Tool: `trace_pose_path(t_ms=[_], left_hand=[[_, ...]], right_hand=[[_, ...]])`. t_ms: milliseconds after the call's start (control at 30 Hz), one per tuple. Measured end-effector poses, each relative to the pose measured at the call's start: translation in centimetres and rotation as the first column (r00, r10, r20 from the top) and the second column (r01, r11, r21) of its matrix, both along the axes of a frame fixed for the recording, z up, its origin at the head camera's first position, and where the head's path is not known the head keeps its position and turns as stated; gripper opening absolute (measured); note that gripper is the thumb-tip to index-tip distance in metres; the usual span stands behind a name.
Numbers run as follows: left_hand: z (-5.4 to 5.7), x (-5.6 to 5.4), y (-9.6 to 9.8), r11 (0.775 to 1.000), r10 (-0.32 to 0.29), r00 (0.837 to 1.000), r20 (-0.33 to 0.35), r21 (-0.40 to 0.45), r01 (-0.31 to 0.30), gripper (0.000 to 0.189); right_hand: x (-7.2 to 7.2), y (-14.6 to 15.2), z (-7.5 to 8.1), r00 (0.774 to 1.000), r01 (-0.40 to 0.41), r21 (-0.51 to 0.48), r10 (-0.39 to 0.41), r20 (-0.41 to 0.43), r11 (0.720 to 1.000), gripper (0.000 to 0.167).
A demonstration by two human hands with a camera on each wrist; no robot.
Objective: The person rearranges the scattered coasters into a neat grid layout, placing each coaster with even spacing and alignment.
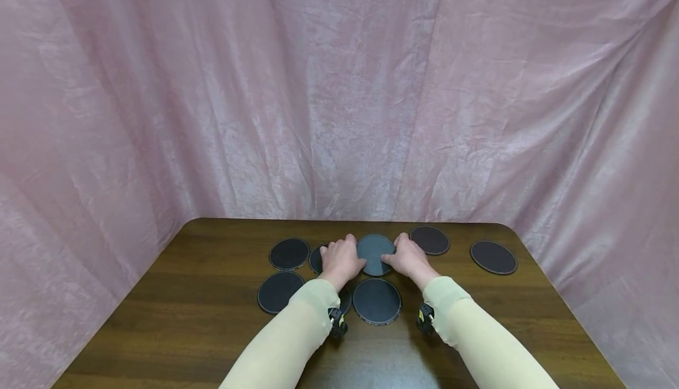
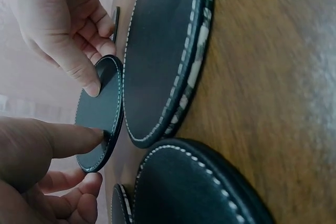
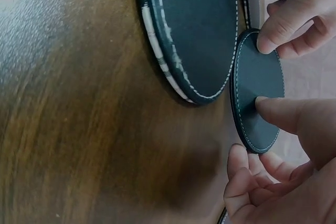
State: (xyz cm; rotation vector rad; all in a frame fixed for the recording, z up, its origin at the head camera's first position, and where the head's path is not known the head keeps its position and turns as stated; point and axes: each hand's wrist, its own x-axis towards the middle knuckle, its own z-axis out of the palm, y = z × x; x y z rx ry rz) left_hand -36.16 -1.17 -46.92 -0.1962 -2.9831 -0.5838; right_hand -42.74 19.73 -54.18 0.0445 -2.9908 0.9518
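Between my two hands a round dark coaster point(image 1: 374, 252) with pale edge stitching is held tilted up, its face catching the light. My left hand point(image 1: 342, 258) pinches its left edge, thumb on the face and the other fingers behind. At the opposite edge my right hand point(image 1: 410, 257) grips it the same way. Both thumbs lie on the coaster point(image 3: 260, 80) in the right wrist view. Just in front of it, a second coaster point(image 1: 377, 302) lies flat on the table, its edge patterned in black and white point(image 2: 157, 51) in the left wrist view.
Left of my hands lie more coasters: one at the back point(image 1: 289, 254), one nearer point(image 1: 279, 292), and two partly covered by my left hand and wrist. Two others, one behind my right hand point(image 1: 431, 240) and one farther right point(image 1: 493, 257), rest on the wooden table point(image 1: 201, 318). A pink curtain point(image 1: 339, 94) hangs behind.
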Motion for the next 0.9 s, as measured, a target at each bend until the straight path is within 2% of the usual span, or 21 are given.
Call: trace_pose_path(t_ms=[33,167,200,233,333,433,467,567,700,900], left_hand=[[-0.1,0.0,0.0,1.000,0.000,1.000,0.000,-0.002,0.000,0.044],[-0.3,-0.1,-0.3,1.000,-0.004,1.000,0.005,-0.002,0.004,0.043],[-0.4,-0.2,-0.3,1.000,-0.003,1.000,0.005,-0.004,0.003,0.042],[-0.4,-0.2,-0.4,1.000,-0.003,1.000,0.009,-0.006,0.003,0.042],[-0.7,-0.5,-0.6,1.000,0.001,1.000,0.017,-0.019,-0.001,0.040],[-1.0,-0.7,-0.7,0.999,0.004,1.000,0.023,-0.034,-0.004,0.040],[-1.0,-0.7,-0.8,0.999,0.002,1.000,0.023,-0.033,-0.001,0.040],[-1.2,-0.8,-1.0,0.999,0.001,1.000,0.019,-0.039,0.000,0.040],[-1.4,-1.0,-1.3,0.999,0.010,1.000,0.022,-0.051,-0.009,0.038],[-1.4,-1.2,-1.7,0.999,0.007,0.999,0.032,-0.051,-0.005,0.037]], right_hand=[[-0.5,0.1,-0.7,1.000,0.000,0.004,0.000,-0.001,1.000,0.057],[-0.9,0.1,-1.3,1.000,0.001,0.036,-0.001,0.007,0.999,0.060],[-0.9,-0.1,-1.2,1.000,0.007,0.040,-0.008,0.011,0.999,0.058],[-0.1,-0.4,-0.4,1.000,0.004,0.048,-0.005,0.005,0.999,0.056],[0.4,-0.7,0.2,1.000,-0.002,0.048,0.002,0.005,0.999,0.057],[0.7,-1.1,0.7,1.000,-0.013,0.057,0.013,0.004,0.998,0.048],[0.1,-1.0,0.1,1.000,-0.008,0.060,0.007,0.018,0.998,0.044],[0.3,-1.1,0.4,1.000,-0.024,0.082,0.023,0.019,0.996,0.036],[0.4,-1.2,0.5,0.999,-0.042,0.114,0.040,0.018,0.993,0.035],[0.8,-1.4,0.7,0.998,-0.062,0.118,0.058,0.034,0.991,0.046]])
